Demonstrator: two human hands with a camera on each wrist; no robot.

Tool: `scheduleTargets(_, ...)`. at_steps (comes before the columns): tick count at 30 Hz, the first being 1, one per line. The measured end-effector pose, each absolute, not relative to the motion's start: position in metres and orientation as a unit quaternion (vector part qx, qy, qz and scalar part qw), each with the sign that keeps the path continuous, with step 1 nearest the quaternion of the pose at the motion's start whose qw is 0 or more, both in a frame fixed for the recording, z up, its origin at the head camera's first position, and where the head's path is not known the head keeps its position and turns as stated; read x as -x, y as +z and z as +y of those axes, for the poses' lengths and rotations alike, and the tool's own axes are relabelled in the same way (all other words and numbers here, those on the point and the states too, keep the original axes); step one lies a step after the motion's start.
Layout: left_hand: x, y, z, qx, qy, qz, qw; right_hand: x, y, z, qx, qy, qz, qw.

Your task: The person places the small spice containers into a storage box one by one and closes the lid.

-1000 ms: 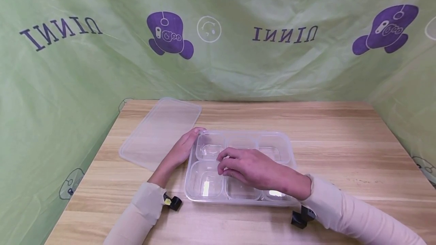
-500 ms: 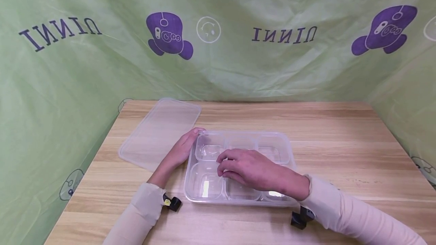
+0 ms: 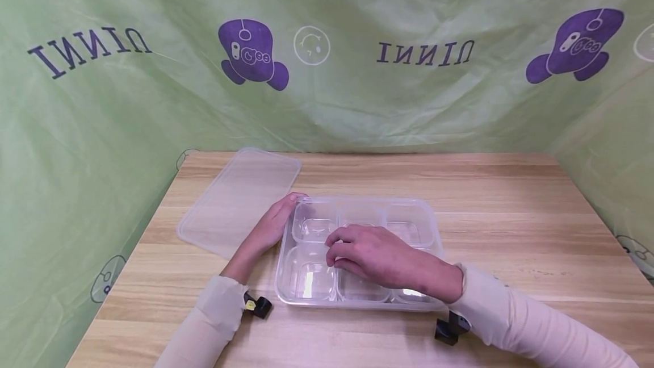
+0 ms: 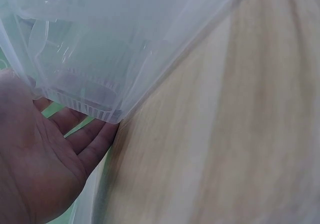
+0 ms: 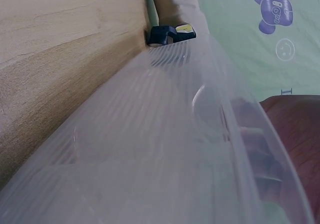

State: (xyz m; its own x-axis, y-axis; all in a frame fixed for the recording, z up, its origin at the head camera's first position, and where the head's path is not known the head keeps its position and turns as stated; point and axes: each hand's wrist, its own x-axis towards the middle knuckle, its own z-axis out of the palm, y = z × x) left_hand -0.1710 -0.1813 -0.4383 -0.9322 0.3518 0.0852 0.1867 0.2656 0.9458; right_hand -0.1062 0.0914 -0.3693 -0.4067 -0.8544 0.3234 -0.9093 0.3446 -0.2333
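A clear plastic box point(image 3: 357, 304) stands on the wooden table with several small clear containers point(image 3: 311, 283) set in it in two rows. At its far left corner my left hand point(image 3: 271, 226) holds the side wall. The left wrist view has those fingers point(image 4: 92, 141) bent round the ribbed corner, thumb hidden. My right hand point(image 3: 375, 251) is over the middle of the box, fingers curled down at the rims where small containers meet. Through the outer wall, the right wrist view gives blurred fingers point(image 5: 255, 144) inside the box. I cannot tell whether they pinch a rim.
A flat translucent lid point(image 3: 240, 197) lies slanted on the table point(image 3: 501, 203) at the back left. Behind and at both sides hangs a green printed cloth point(image 3: 347, 101). Black wrist mounts point(image 3: 446, 331) stick out below both sleeves near the box's front.
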Motion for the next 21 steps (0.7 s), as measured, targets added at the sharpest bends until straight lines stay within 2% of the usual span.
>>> scheduleTargets(21,0.1713,-0.4389,-0.1818,-0.182,0.589,0.784,0.07,0.105,-0.369,0.0906,-0.546,0.152,-0.822,0.057)
